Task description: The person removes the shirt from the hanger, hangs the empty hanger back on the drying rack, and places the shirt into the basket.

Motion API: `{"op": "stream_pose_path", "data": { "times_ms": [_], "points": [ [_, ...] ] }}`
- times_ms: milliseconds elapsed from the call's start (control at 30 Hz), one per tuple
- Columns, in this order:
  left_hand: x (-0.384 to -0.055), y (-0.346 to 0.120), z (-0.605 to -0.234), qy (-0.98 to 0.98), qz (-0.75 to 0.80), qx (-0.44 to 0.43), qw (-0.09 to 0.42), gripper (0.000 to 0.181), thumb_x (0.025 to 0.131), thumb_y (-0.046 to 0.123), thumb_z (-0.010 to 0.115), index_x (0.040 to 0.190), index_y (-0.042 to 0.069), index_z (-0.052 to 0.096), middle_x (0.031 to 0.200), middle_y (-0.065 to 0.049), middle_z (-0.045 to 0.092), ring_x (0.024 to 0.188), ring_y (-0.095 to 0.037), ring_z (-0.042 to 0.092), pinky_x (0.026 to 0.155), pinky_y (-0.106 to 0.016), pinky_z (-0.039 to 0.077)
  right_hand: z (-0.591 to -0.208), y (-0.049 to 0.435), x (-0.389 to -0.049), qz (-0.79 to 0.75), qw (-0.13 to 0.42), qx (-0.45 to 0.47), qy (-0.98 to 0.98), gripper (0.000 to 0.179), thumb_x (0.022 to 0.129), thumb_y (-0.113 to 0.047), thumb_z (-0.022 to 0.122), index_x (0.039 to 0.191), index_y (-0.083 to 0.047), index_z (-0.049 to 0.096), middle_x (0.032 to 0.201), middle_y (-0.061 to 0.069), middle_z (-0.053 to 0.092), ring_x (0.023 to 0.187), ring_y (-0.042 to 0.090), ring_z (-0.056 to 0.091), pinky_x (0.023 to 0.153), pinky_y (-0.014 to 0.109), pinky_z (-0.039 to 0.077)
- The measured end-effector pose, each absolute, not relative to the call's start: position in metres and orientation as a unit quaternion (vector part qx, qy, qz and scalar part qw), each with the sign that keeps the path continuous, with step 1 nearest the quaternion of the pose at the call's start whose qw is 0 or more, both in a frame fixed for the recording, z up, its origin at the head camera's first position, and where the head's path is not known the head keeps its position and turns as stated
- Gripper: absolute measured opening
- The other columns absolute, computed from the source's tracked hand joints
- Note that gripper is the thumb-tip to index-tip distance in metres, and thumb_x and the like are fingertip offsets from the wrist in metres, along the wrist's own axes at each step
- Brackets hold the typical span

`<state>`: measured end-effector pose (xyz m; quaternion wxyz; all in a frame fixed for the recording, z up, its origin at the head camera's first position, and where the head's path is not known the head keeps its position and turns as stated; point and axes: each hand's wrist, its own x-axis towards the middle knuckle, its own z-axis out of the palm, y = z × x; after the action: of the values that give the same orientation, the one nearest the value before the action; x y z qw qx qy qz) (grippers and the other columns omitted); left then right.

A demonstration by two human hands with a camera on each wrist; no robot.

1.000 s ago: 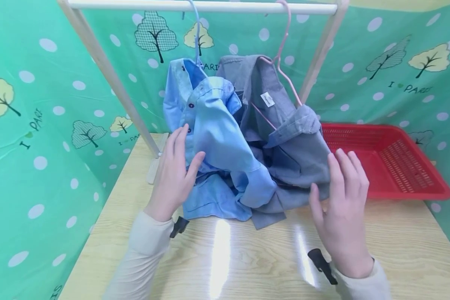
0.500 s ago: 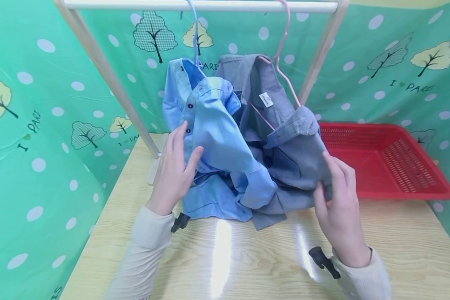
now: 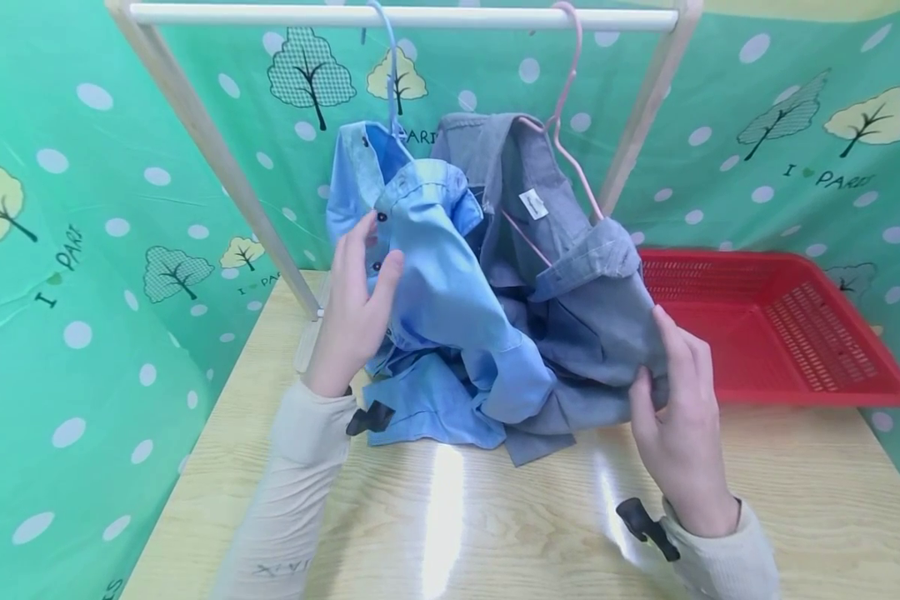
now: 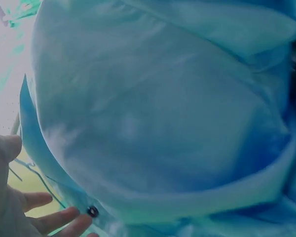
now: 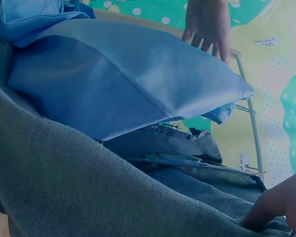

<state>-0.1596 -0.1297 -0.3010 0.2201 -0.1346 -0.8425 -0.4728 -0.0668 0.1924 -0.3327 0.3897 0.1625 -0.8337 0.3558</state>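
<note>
Clearly, the most readable writing is on the green backdrop [image 3: 701, 200] behind my work: "I", a small heart and "PARIS", printed at the right and again, turned steeply, at the left. Part of the same word peeks out between the garments. Inside the collar of the grey shirt [image 3: 607, 325] sits a white label [image 3: 534, 204], its dark marks too small for me to read, and some faint lettering on my left sleeve [image 3: 285, 500] is illegible too.

The blue shirt [image 3: 450, 275] hangs by its blue hanger [image 3: 393, 75] from the white rail [image 3: 480, 17], collar up, its long axis slanting from upper left to lower right. The grey shirt hangs beside it on a pink hanger [image 3: 567, 83], collar also up, partly behind the blue one, its lower corner pointing toward me above the table [image 3: 532, 542].

My left hand [image 3: 356, 308] has its fingers extended and thumb apart at the blue shirt's buttoned edge. My right hand [image 3: 682, 425] pinches the grey shirt's outer side between thumb and fingers, just in front of the red basket [image 3: 802, 392].
</note>
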Motion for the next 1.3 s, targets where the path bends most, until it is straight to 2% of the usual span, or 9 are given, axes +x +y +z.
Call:
{"op": "stream_pose_path", "data": {
  "times_ms": [167, 267, 433, 633, 867, 1067, 1300],
  "points": [
    [-0.170, -0.124, -0.287, -0.822, -0.495, -0.143, 0.241, 0.059, 0.104, 0.040, 0.046, 0.154, 0.011, 0.032, 0.146, -0.012, 0.040, 0.131, -0.020, 0.042, 0.110, -0.039, 0.037, -0.332, 0.190, -0.067, 0.356, 0.399, 0.174, -0.827, 0.068, 0.077, 0.028, 0.053, 0.141, 0.005, 0.048, 0.123, 0.033, 0.051, 0.111, 0.039, 0.048, 0.103, 0.012, 0.034],
    [-0.175, -0.122, -0.282, -0.824, -0.491, -0.132, 0.249, 0.059, 0.103, 0.040, 0.046, 0.153, 0.011, 0.034, 0.149, -0.009, 0.038, 0.135, -0.016, 0.037, 0.113, -0.037, 0.033, -0.332, 0.189, -0.068, 0.356, 0.402, 0.180, -0.824, 0.068, 0.076, 0.029, 0.053, 0.140, 0.006, 0.048, 0.122, 0.033, 0.052, 0.110, 0.039, 0.048, 0.105, 0.012, 0.034],
    [-0.181, -0.119, -0.270, -0.831, -0.494, -0.103, 0.235, 0.063, 0.099, 0.047, 0.050, 0.153, 0.018, 0.035, 0.155, -0.002, 0.034, 0.141, -0.011, 0.027, 0.116, -0.036, 0.026, -0.333, 0.188, -0.068, 0.356, 0.404, 0.181, -0.823, 0.067, 0.076, 0.028, 0.054, 0.139, 0.006, 0.049, 0.122, 0.033, 0.052, 0.111, 0.039, 0.049, 0.106, 0.013, 0.035],
    [-0.188, -0.111, -0.258, -0.803, -0.559, -0.103, 0.182, 0.072, 0.094, 0.046, 0.059, 0.154, 0.016, 0.031, 0.154, -0.003, 0.034, 0.141, -0.009, 0.032, 0.118, -0.029, 0.026, -0.336, 0.188, -0.068, 0.358, 0.417, 0.177, -0.817, 0.064, 0.078, 0.024, 0.054, 0.139, 0.005, 0.050, 0.121, 0.033, 0.053, 0.109, 0.040, 0.050, 0.105, 0.013, 0.036],
    [-0.194, -0.105, -0.253, -0.788, -0.589, -0.088, 0.156, 0.077, 0.090, 0.043, 0.067, 0.153, 0.017, 0.030, 0.154, -0.002, 0.037, 0.141, -0.011, 0.034, 0.118, -0.027, 0.027, -0.340, 0.190, -0.068, 0.362, 0.419, 0.178, -0.813, 0.059, 0.082, 0.018, 0.052, 0.140, 0.004, 0.049, 0.120, 0.034, 0.053, 0.109, 0.041, 0.050, 0.104, 0.015, 0.036],
    [-0.200, -0.102, -0.252, -0.778, -0.599, -0.098, 0.162, 0.077, 0.089, 0.039, 0.071, 0.152, 0.016, 0.034, 0.154, -0.001, 0.040, 0.138, -0.011, 0.038, 0.117, -0.025, 0.027, -0.341, 0.189, -0.069, 0.363, 0.418, 0.178, -0.814, 0.058, 0.084, 0.014, 0.052, 0.140, 0.004, 0.049, 0.120, 0.033, 0.053, 0.109, 0.040, 0.050, 0.104, 0.015, 0.036],
    [-0.204, -0.099, -0.250, -0.779, -0.590, -0.110, 0.182, 0.075, 0.087, 0.035, 0.074, 0.151, 0.014, 0.039, 0.151, 0.000, 0.043, 0.134, -0.010, 0.042, 0.113, -0.023, 0.030, -0.341, 0.186, -0.068, 0.364, 0.414, 0.170, -0.817, 0.061, 0.079, 0.020, 0.055, 0.138, 0.006, 0.050, 0.121, 0.033, 0.053, 0.106, 0.037, 0.049, 0.101, 0.011, 0.036]
  ]
}}
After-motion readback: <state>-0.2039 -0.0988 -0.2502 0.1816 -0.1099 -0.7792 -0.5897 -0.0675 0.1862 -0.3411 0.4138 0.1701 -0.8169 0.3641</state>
